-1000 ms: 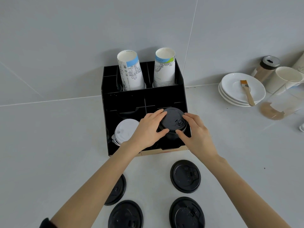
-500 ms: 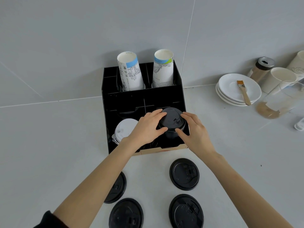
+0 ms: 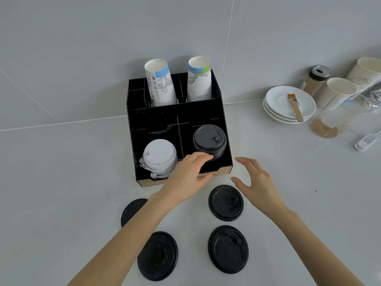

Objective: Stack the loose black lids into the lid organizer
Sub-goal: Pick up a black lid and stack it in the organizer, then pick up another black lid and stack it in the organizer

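A black lid organizer (image 3: 222,120) stands against the wall. Its front right slot holds a stack of black lids (image 3: 209,141); its front left slot holds white lids (image 3: 159,154). Several loose black lids lie flat on the counter in front: one at the upper right (image 3: 225,202), one at the lower right (image 3: 227,249), one at the lower left (image 3: 157,255), and one (image 3: 132,210) partly hidden under my left forearm. My left hand (image 3: 188,176) hovers over the organizer's front edge, fingers apart, empty. My right hand (image 3: 255,181) is open beside the organizer's front right corner.
Two printed paper cups (image 3: 159,83) stand in the organizer's back slots. To the right are stacked white plates (image 3: 274,104) with a brush (image 3: 295,107), a shaker jar (image 3: 316,80), white cups (image 3: 338,91) and a clear glass pitcher (image 3: 334,118).
Both hands have let go of the black lid stack in the front right slot and pulled back toward me, fingers spread. The stack stays in the slot.
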